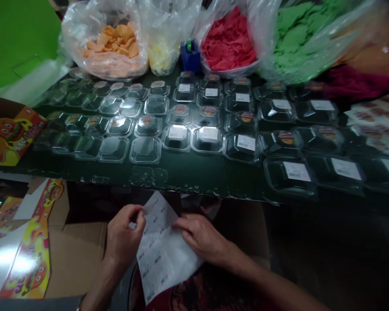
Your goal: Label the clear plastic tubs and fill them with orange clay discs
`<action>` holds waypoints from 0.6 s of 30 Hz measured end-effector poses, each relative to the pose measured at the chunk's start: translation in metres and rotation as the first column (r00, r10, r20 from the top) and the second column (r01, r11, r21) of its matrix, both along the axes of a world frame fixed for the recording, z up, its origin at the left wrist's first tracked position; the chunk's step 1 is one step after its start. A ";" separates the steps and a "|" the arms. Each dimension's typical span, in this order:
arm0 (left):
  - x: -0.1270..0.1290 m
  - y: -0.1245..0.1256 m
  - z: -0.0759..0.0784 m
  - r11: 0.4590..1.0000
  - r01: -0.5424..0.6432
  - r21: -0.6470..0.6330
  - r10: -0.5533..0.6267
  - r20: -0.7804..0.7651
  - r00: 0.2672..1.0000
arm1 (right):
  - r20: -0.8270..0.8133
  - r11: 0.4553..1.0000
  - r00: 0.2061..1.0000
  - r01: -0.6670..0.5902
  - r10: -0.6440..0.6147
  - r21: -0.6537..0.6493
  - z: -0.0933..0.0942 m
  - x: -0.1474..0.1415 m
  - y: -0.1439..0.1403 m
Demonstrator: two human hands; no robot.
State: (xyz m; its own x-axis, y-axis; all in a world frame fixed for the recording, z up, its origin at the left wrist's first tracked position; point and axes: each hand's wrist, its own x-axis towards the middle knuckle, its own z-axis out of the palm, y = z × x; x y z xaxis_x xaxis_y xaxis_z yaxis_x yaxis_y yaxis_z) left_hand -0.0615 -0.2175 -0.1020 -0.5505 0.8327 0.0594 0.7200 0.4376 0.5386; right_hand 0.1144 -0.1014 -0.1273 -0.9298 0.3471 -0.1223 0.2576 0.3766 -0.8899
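Observation:
A white sheet of barcode labels (157, 250) hangs tilted and creased between my two hands, below the table's front edge. With fingers curled, my left hand (125, 235) pinches its upper left edge. My right hand (202, 237) grips the sheet on its right side, thumb and forefinger closed near the upper part; whether a single label is between them I cannot make out. On the table stand rows of clear plastic containers (145, 150). Several bear a white barcode label (246, 142), and others a round coloured sticker (145, 121).
Along the back sit plastic bags of orange pieces (119, 41), yellow pieces (162, 56), red pieces (228, 43) and green pieces (298, 34), with a blue tape dispenser (190, 58) among them. Printed burger cartons (16, 134) lie left; sticker sheets (376, 121) lie right.

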 end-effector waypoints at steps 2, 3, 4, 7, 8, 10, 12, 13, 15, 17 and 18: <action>0.015 -0.006 0.002 0.984 0.174 0.038 -0.160 -0.248 0.956 | -0.036 0.979 0.999 -0.032 0.025 -0.200 0.005 -0.007 0.002; 0.024 -0.008 0.003 0.963 0.267 0.034 -0.242 -0.324 0.915 | -0.072 0.958 0.997 -0.045 0.026 -0.282 0.008 -0.009 0.003; 0.032 -0.010 0.004 0.940 0.342 0.026 -0.309 -0.367 0.877 | -0.106 0.937 0.994 -0.059 0.024 -0.346 0.010 -0.010 0.004; 0.048 -0.011 0.010 0.887 0.458 0.052 -0.412 -0.355 0.839 | -0.171 0.880 0.985 -0.088 0.008 -0.466 0.012 -0.007 0.005; 0.049 -0.011 0.013 0.880 0.468 0.078 -0.427 -0.302 0.853 | -0.173 0.867 0.985 -0.083 -0.004 -0.492 0.011 -0.004 0.005; 0.043 -0.010 0.020 0.894 0.425 0.137 -0.412 -0.119 0.904 | -0.156 0.850 0.987 -0.059 -0.028 -0.524 0.008 0.001 0.004; 0.032 -0.008 0.026 0.941 0.306 0.144 -0.322 0.112 0.940 | -0.144 0.838 0.989 -0.045 -0.040 -0.544 0.008 0.003 0.003; 0.027 -0.006 0.028 0.961 0.251 0.116 -0.271 0.211 0.939 | -0.148 0.834 0.988 -0.049 -0.039 -0.550 0.008 0.003 0.003; 0.019 -0.002 0.030 0.976 0.215 0.045 -0.217 0.354 0.910 | -0.169 0.836 0.985 -0.066 -0.032 -0.545 0.012 0.002 0.003; 0.014 0.002 0.031 0.969 0.248 0.020 -0.231 0.448 0.864 | -0.185 0.845 0.982 -0.071 -0.033 -0.530 0.016 0.000 0.004; 0.010 0.005 0.034 0.967 0.255 0.026 -0.236 0.480 0.845 | -0.182 0.849 0.983 -0.065 -0.037 -0.524 0.017 -0.002 0.004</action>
